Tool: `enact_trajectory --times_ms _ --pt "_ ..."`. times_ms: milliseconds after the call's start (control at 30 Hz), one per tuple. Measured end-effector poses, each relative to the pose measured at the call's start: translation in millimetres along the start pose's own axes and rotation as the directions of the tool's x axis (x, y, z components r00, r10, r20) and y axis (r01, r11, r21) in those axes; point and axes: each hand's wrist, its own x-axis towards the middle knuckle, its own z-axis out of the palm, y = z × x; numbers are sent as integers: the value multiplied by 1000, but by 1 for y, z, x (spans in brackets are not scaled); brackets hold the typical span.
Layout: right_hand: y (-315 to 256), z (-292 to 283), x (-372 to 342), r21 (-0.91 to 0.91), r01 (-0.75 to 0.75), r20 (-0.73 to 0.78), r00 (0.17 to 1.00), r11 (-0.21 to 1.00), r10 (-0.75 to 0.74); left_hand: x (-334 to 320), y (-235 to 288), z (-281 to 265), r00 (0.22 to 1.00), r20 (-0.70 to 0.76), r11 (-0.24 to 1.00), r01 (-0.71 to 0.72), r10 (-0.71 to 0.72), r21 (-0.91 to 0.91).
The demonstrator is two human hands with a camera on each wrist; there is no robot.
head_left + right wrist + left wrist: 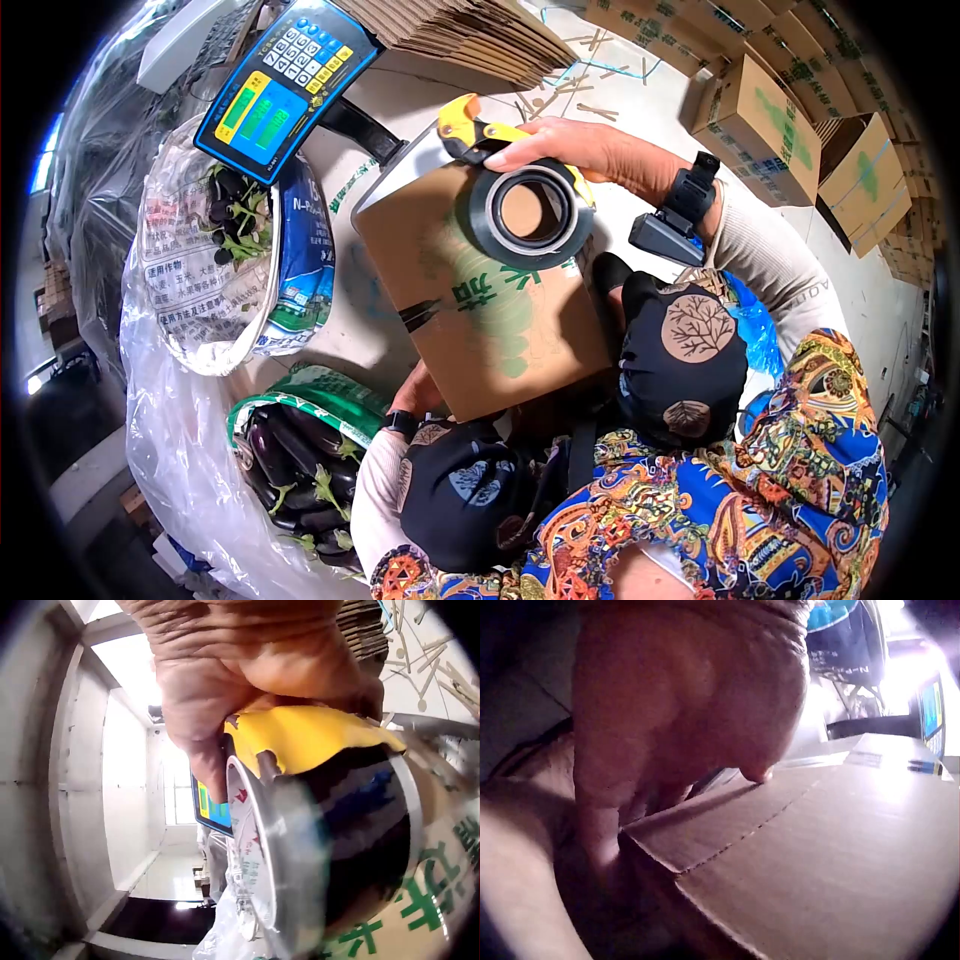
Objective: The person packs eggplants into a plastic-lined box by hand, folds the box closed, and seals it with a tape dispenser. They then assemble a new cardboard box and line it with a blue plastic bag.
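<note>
A brown cardboard box (400, 240) with green print stands tilted in front of the person in the head view. The right hand (575, 150) grips a yellow tape dispenser (460, 122) carrying a large tape roll (490, 235) above the box. In the right wrist view that hand (255, 667) is wrapped over the yellow dispenser part (307, 739). The left hand (418, 390) is at the box's lower left edge. In the left wrist view this hand (690, 690) holds the box (817, 862) at its corner, one fingertip on the cardboard; some fingers are hidden.
A scale display (262, 115) stands at the upper left. Left of the box are a sack (200, 300) and a green-rimmed bag of eggplants (300, 450). Flattened cardboard (470, 40) lies behind; printed boxes (760, 130) stand at the upper right.
</note>
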Motion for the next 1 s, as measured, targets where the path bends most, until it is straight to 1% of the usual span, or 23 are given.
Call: enact_trajectory --times_ms 33,67,100,133,167,233,267,300,333,367,433,500,533,567,633,667,733,767,833,867,900,967,1000 --pt "3 -5 0 43 3 1 1000 999 -3 1 0 -2 1000 -10 999 9 -9 -33" --pt "4 -10 -1 52 23 -10 1000 998 -22 -10 12 13 999 -45 999 -28 26 -40" --pt "7 -13 -3 61 35 -15 999 997 -35 -18 24 20 995 -23 995 -100 100 -17" --pt "6 -16 -10 168 -3 28 1000 986 -2 -26 35 27 985 -1 985 -173 173 3" --pt "18 -27 -9 175 25 13 1000 984 -28 -34 46 33 969 22 969 -246 245 20" --pt "25 -40 -31 162 30 -17 999 986 -27 -27 82 23 934 -52 935 -353 354 30" --pt "24 -43 -43 118 69 -15 998 991 -68 -40 109 33 945 -46 942 -328 325 -77" --pt "19 -42 -58 77 103 -11 995 992 -103 -45 133 39 910 7 908 -414 415 -57" --pt "10 -39 -75 21 57 -46 997 998 -56 -52 149 51 887 -24 885 -463 462 -54" --pt "9 -42 -85 52 42 -64 997 998 -39 -43 164 46 815 3 815 -580 580 18" --pt "19 -69 -99 -31 35 32 999 999 -34 -32 186 56 722 -35 720 -682 691 130" --pt "11 -78 -119 -36 53 42 998 998 -51 -30 194 71 607 -62 602 -763 793 234" --pt "14 -88 -119 -18 51 59 997 999 -50 -37 187 88 529 -109 533 -781 841 325" --pt "16 -97 -119 -1 48 77 996 999 -48 -22 180 79 516 -57 503 -795 855 338" --pt "19 -111 -118 39 21 87 996 999 -25 -14 176 75 448 -147 467 -784 882 409" --pt "18 -103 -120 54 13 -1 1000 998 -13 -13 174 74 499 -114 504 -786 859 359" --pt "8 -78 -114 22 61 -81 995 998 -59 -11 175 77 580 -31 567 -782 814 258" --pt "2 -66 -113 15 76 -110 991 997 -74 -11 173 82 581 -57 575 -779 812 250" --pt "-15 -52 -117 -11 60 -157 986 998 -61 -11 161 100 582 -121 593 -773 804 226" --pt "-20 -53 -114 -53 44 -137 989 998 -51 -16 158 113 589 -116 588 -729 800 351" --pt "-25 -55 -111 -97 26 -121 992 995 -37 -14 154 116 544 -81 521 -737 835 430" --pt "-43 -37 -110 -289 -2 -161 986 957 -46 6 152 121 454 19 367 -743 891 560" --pt "-55 -13 -114 -421 53 -196 969 905 -148 21 151 114 300 98 163 -734 949 659"
